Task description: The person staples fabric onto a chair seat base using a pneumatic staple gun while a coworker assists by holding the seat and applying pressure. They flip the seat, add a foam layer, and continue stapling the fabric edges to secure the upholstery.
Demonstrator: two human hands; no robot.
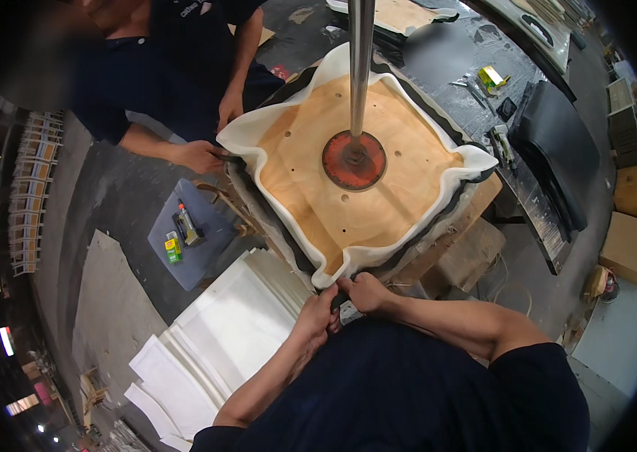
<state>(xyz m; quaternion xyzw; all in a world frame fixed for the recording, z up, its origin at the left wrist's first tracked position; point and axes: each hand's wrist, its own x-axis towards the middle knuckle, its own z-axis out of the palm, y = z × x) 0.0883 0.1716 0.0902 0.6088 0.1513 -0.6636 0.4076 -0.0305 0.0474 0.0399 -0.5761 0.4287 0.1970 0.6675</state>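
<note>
A square plywood board [409, 181] lies face up in front of me. Wavy white foam padding [324, 279] stands up around its edge, with a dark cover [340, 297] outside it. A round red press disc [337, 169] on an upright metal rod [360, 68] rests against the board's middle. At the near corner, my left hand [314, 318] is closed on the cover's edge. My right hand [369, 293] is closed beside it, gripping the same edge just right of the foam tip. The fingertips are partly hidden.
A co-worker's hand [199, 157] grips the cover's left corner. White foam sheets [235, 316] are stacked at lower left, below a grey panel [154, 237] with a staple gun [189, 227]. At right, black padded cushions [556, 147] lie on a worktable [447, 79]; a cardboard box [626, 245] stands beyond.
</note>
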